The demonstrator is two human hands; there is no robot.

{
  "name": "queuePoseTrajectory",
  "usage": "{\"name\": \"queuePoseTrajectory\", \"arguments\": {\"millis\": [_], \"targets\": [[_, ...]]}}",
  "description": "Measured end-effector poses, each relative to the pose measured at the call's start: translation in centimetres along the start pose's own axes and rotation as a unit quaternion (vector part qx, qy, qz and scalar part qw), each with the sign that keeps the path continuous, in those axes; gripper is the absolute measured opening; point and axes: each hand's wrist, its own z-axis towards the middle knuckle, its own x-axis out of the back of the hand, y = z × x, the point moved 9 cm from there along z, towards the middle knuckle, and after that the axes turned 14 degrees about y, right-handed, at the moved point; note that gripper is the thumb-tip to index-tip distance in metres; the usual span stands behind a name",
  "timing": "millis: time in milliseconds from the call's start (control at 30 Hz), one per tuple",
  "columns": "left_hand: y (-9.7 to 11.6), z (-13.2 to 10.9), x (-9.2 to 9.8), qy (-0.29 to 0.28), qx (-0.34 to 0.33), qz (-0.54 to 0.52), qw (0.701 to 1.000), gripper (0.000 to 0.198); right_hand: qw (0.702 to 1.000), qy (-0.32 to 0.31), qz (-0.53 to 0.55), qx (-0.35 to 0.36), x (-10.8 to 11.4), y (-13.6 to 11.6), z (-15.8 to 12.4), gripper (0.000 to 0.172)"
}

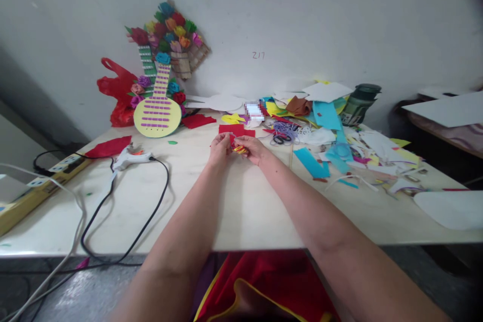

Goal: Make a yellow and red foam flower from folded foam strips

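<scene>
Both my hands meet over the middle of the table, fingers closed. My left hand [221, 148] pinches a small red piece [232, 144], perhaps cloth or paper. In my right hand [252, 148] is a small yellow thing with dark or red stripes [240, 149], partly covered by the fingers; its kind is unclear. Just behind the fingers a flat red sheet [237, 130] lies on the table. A pair of dark-handled scissors [282, 139] rests to the right, beside a tangle of purple yarn [284, 130].
At left lie a white glue gun [132, 158] with a looping black cord and a power strip [56, 173]. A yellow paper guitar [157, 116], paper flowers [171, 27] and a red bag [118, 93] stand behind. Scraps [377, 151] and a dark bottle [360, 104] occupy the right.
</scene>
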Motion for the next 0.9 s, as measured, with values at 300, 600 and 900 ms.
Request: {"name": "queuePoseTrajectory", "arguments": {"millis": [300, 600, 900], "targets": [[0.0, 0.2, 0.4, 0.063, -0.009, 0.063, 0.996, 0.031, 0.995, 0.03, -0.09, 0.025, 1.0, -0.3, 0.4, 0.011], [0.3, 1.1, 2.6, 0.118, -0.037, 0.046, 0.991, 0.027, 0.969, 0.057, -0.238, 0.041, 1.5, -0.1, 0.1, 0.012], [2.7, 0.9, 2.9, 0.156, -0.177, 0.135, 0.962, 0.026, 0.937, 0.054, -0.337, 0.075, 0.2, -0.4, 0.1, 0.02]]}}
